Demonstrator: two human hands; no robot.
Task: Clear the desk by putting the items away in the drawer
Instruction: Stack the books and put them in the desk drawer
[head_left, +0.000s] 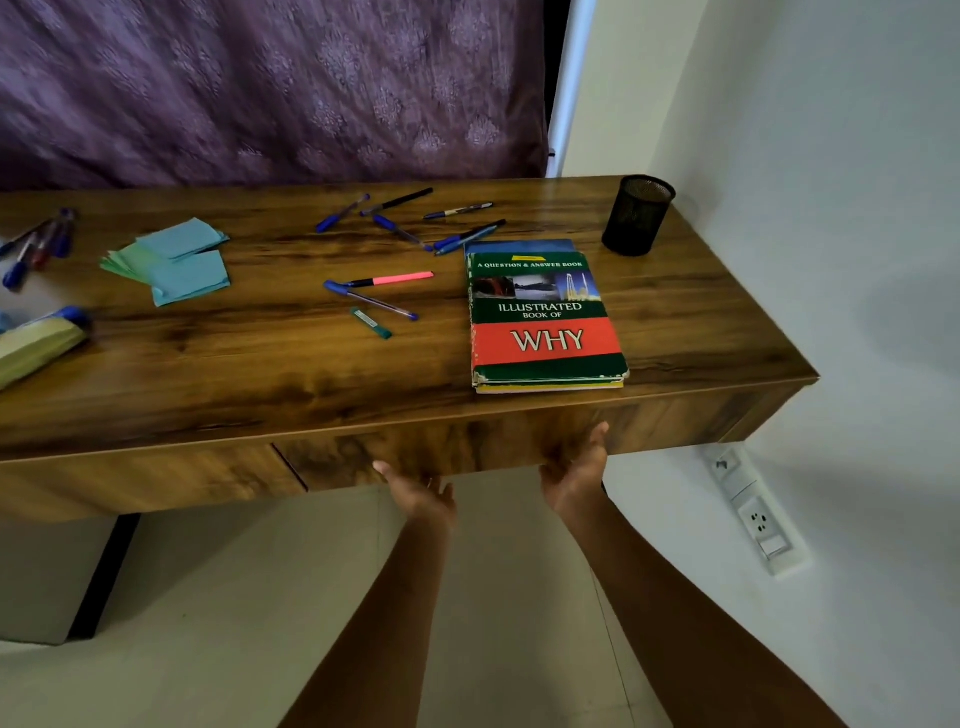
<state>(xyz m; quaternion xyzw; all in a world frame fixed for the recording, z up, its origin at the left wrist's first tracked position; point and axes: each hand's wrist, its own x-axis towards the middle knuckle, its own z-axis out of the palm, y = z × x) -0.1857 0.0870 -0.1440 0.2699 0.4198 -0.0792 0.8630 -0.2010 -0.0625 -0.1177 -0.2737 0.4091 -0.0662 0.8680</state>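
The wooden desk (260, 374) has a shut drawer front (467, 441) under its right half. My left hand (422, 496) and my right hand (575, 467) both hold the drawer's lower edge, fingers hooked beneath it and hidden, right thumb up on the front. On top lie a stack of books (545, 322) with "WHY" on the cover, several pens (415, 221), a pink highlighter (389, 280), a blue pen (371, 300), a small green case (370, 323), blue paper notes (176, 260) and more pens (41, 244) at the far left.
A black mesh pen cup (638, 215) stands at the desk's back right corner. A yellowish pad (36, 348) lies at the left edge. A purple curtain (260, 88) hangs behind. The white wall on the right carries a socket strip (756, 514).
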